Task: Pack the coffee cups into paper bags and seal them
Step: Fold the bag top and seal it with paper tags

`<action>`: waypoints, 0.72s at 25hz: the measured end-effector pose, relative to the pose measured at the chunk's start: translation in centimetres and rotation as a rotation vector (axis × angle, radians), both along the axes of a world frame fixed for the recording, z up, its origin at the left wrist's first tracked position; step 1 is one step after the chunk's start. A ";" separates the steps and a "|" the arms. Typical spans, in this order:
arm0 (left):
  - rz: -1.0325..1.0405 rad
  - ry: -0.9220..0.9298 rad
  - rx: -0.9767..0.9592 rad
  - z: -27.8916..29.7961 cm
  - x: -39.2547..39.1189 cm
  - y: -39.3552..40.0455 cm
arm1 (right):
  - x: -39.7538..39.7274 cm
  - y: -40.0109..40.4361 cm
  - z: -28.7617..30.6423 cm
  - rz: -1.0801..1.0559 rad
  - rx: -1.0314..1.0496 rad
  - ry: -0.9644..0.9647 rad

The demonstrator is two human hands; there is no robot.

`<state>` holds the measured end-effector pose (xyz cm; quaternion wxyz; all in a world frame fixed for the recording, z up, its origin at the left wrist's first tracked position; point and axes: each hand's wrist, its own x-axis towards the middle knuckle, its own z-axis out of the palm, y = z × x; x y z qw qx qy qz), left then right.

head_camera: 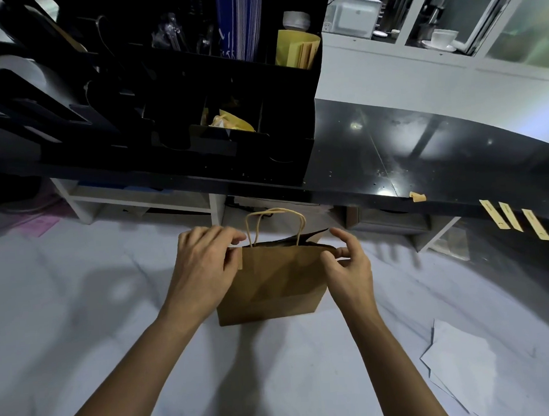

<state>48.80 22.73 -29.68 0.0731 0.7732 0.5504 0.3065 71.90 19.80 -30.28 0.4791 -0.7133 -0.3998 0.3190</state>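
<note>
The brown paper bag (268, 285) stands upright on the white bench (80, 316), its mouth running left to right between the hands. The left hand (202, 263) pinches the left top corner, the right hand (347, 261) the right; both are equally near.

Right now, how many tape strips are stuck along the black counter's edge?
3 flat strips, side by side, hang off the black counter edge at right. A curled scrap sits further left.
</note>
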 end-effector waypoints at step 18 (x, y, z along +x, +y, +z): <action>-0.218 -0.099 -0.087 0.9 6.4 -1.7 | 2.5 0.9 -0.7 0.098 0.042 -0.035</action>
